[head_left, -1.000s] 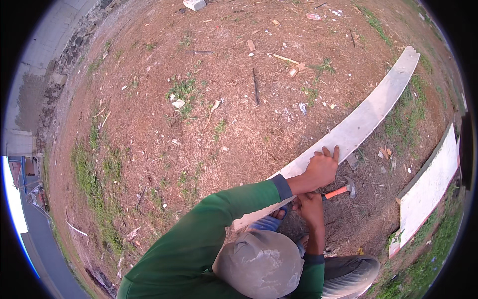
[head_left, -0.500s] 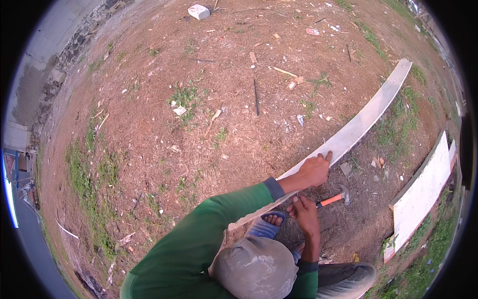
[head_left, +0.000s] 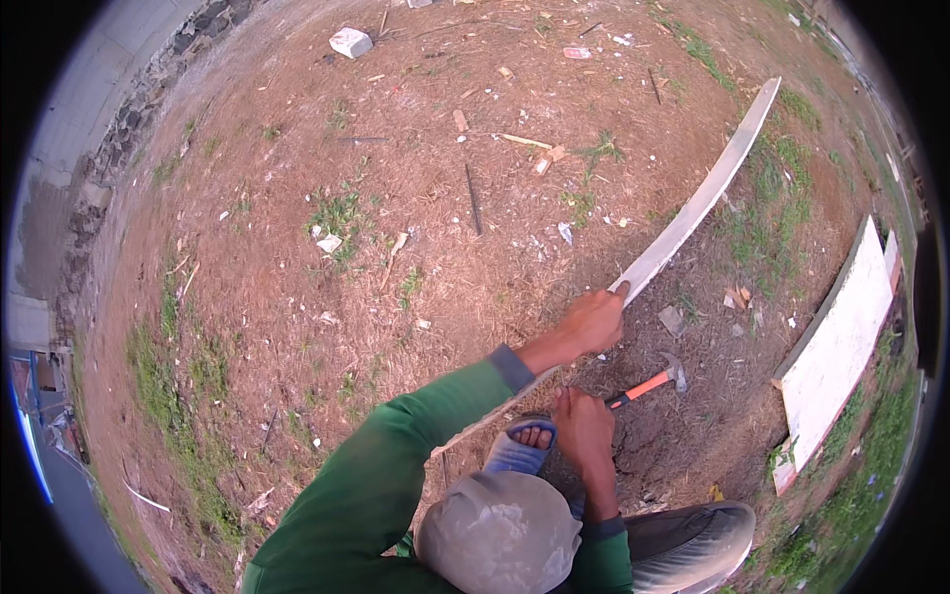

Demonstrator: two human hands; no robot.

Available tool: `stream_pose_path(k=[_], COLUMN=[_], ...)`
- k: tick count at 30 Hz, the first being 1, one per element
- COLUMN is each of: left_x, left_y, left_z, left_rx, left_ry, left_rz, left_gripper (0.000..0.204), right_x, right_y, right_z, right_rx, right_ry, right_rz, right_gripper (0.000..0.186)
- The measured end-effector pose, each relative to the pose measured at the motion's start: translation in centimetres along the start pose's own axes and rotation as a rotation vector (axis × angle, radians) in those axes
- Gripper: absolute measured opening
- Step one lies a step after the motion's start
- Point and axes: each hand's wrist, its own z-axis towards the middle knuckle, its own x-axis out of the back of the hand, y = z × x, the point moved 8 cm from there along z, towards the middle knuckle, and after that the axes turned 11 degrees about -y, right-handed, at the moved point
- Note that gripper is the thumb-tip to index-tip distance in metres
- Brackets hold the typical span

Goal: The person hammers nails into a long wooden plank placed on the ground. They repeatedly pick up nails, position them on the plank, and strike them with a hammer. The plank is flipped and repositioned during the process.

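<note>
A long, narrow whitish board (head_left: 698,206) runs from beside my foot toward the far right and looks thin, tilted toward its edge. My left hand (head_left: 597,319) is closed around its middle, fingers over the far side. Close to the board's near side, my right hand (head_left: 586,428) is closed, thumb and fingers pressed together; what they hold, if anything, is hidden. A claw hammer (head_left: 643,388) with an orange and black handle lies on the ground just right of that hand. My forearm covers part of the board.
A wide white panel (head_left: 836,342) lies on the right by grass. My sandalled foot (head_left: 522,444) is close to the board's near end. Scattered over the dirt are a flat stone (head_left: 672,320), wood scraps (head_left: 549,156), a dark rod (head_left: 473,200) and a white block (head_left: 350,43).
The board has tilted, showing a narrower face, and its far end has swung a little left. My left hand has changed from lying flat to wrapping it. My right hand has closed more tightly.
</note>
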Motion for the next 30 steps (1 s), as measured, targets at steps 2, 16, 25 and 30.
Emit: stream_pose_path(k=[2,16,25,30], left_x=[-0.1,0.8,3.7,4.6], left_y=[0.3,-0.6,-1.8,-3.3], left_z=[0.0,-0.2,-0.7,-1.7], left_rx=[-0.028,0.04,0.068,0.059], left_ry=[0.026,0.043,0.046,-0.003], left_rz=[0.007,-0.022,-0.134,-0.297], left_gripper=[0.066,0.063,0.055,0.063], right_x=[0.2,0.8,0.7,-0.8], right_y=[0.2,-0.7,-3.0,-4.1], right_z=[-0.3,-1.5,0.6,3.5], right_rx=[-0.035,0.016,0.117,0.114], right_ry=[0.034,-0.08,0.153,-0.13], right_rz=[-0.018,0.336,0.494,0.833], right_gripper=[0.042,0.036,0.032,0.03])
